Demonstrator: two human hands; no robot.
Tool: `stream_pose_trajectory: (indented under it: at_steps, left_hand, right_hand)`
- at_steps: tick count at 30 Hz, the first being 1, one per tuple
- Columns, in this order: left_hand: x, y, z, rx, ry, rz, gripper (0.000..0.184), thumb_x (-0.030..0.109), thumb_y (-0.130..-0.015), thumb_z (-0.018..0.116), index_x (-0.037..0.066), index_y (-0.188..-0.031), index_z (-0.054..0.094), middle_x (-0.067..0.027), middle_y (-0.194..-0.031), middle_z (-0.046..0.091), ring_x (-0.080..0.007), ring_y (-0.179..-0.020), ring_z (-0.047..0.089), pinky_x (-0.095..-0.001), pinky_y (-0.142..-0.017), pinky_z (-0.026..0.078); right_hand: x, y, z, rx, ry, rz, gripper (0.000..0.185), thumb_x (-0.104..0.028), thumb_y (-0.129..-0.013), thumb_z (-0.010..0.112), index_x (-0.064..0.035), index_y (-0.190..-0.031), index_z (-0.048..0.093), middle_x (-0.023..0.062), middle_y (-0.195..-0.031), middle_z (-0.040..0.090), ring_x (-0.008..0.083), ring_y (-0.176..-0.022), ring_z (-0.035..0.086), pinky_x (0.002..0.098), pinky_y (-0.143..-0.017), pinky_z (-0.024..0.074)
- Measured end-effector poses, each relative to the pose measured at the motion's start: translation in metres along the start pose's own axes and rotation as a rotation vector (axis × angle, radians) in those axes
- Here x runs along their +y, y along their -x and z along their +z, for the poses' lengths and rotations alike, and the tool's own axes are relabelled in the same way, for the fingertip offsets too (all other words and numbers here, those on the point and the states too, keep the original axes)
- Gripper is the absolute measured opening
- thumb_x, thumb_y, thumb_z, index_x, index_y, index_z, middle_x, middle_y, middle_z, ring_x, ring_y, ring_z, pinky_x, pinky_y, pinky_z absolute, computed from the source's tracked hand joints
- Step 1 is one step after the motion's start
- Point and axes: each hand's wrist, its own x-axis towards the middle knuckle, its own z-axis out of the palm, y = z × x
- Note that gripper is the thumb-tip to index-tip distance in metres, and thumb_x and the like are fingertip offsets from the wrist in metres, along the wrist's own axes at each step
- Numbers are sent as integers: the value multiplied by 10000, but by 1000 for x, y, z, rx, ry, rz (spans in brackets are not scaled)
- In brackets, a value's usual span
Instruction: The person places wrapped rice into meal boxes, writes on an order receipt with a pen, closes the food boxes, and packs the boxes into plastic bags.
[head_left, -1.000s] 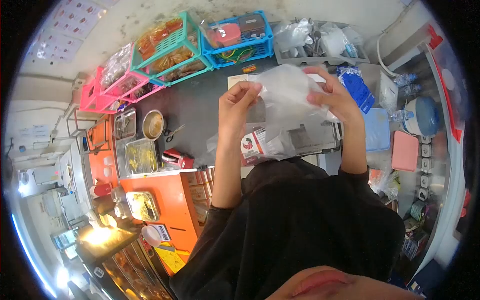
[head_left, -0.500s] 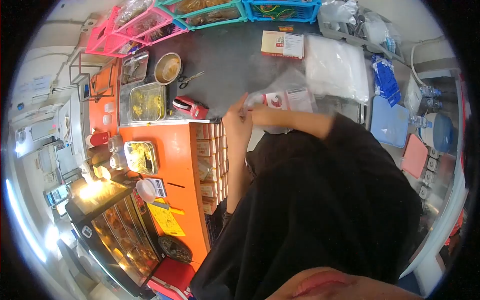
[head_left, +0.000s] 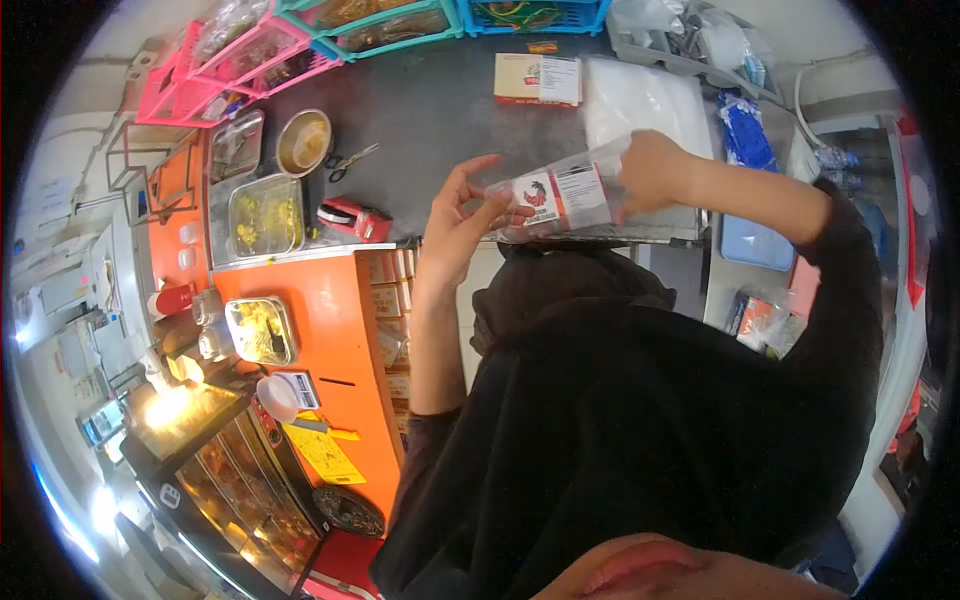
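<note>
A clear plastic bag (head_left: pixel 605 205) with a red-and-white printed label (head_left: pixel 560 196) is stretched between my hands over the front edge of the dark counter. My left hand (head_left: pixel 457 230) is at the bag's left end, index finger raised and the thumb and other fingers gripping the film. At the opposite end my right hand (head_left: pixel 655 175) is closed in a fist on the plastic, its fingertips hidden. Just behind lies a stack of clear plastic bags (head_left: pixel 655 105). A red-and-black stapler-like tool (head_left: pixel 353 220) sits left of my left hand.
Scissors (head_left: pixel 353 162), a metal bowl (head_left: pixel 303 143) and a glass container of yellow food (head_left: pixel 267 217) stand on the counter's left. A cardboard box (head_left: pixel 538 80) and coloured baskets (head_left: pixel 385 35) line the back. A lit food warmer (head_left: pixel 250 480) stands lower left.
My right hand has moved right, away from my left hand, to the bag's other end. The bag is now lifted and stretched out with its label facing me. The view has shifted slightly.
</note>
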Motion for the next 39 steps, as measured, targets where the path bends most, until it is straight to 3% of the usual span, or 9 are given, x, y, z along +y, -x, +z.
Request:
stream_pose_trajectory:
  at_steps: [6,8,13,17,23,28,32,34,39]
  left_hand:
    - [27,23,-2,-59,-729,111,813,102,-724,780,74,-1411,345,-130,-1086,509,-266,-1039,565,-347,-876,466]
    - [24,33,-18,62,-1114,157,1183,192,-531,882,112,-1486,189,-203,-1438,289,-364,-1362,258,-465,-1068,304]
    - [-126,-36,-60,65,-1209,296,1029,395,-582,840,154,-1433,315,-206,-1530,112,-506,-1393,-43,-721,-1031,57]
    - [-157,-64,-24,24,-1428,529,602,384,-729,748,82,-1207,541,-218,-1459,289,-477,-1378,144,-654,-1059,153]
    - [-260,-85,-10,429,8,195,224,91,-853,574,-17,-1049,589,-212,-1139,580,-413,-1072,508,-460,-1017,331]
    - [-207,-70,-5,-37,-820,499,402,19,-815,541,-16,-1215,530,-224,-1130,579,-365,-1045,533,-428,-948,377]
    - [-230,-84,-12,-165,-808,415,427,157,-825,634,13,-1215,537,-173,-1158,584,-329,-1033,554,-420,-904,406]
    - [-237,-90,-11,-158,-811,404,405,191,-821,637,28,-1183,555,-154,-1121,596,-314,-1005,561,-412,-878,416]
    - [-223,-86,-17,-247,-822,330,362,277,-811,645,68,-1103,601,-107,-1028,626,-274,-936,580,-393,-815,441]
  right_hand:
    - [10,74,35,642,155,-549,442,-367,-729,710,-79,-1059,655,59,-1056,645,245,-1107,556,425,-1102,285]
    - [35,78,52,947,-279,-422,793,-312,-529,841,-57,-1224,555,148,-1268,516,292,-1274,403,477,-1127,226]
    - [13,-56,177,892,-805,-71,1164,-352,-392,887,-93,-1403,373,141,-1534,146,358,-1401,161,565,-1114,164]
    - [-61,-136,162,1355,-693,-243,552,-199,-649,772,-28,-1114,528,188,-1285,511,370,-1247,452,515,-1012,329]
    - [-128,-179,158,1173,-1542,441,233,-33,-784,600,-1,-1008,542,200,-935,611,364,-899,590,390,-714,467]
    - [-99,-142,101,1321,-2262,255,247,-246,-890,600,-4,-927,626,69,-861,615,158,-815,561,309,-744,439]
    - [-127,-148,121,1190,-1790,205,285,-318,-868,609,-42,-819,657,56,-868,628,185,-820,562,332,-781,426]
    - [-120,-136,102,1492,-1116,-386,285,-345,-842,618,-65,-839,667,108,-858,606,305,-802,544,374,-818,415]
    - [-93,-107,54,1168,-1109,-740,329,-376,-852,580,-63,-914,659,80,-896,623,247,-810,541,368,-838,401]
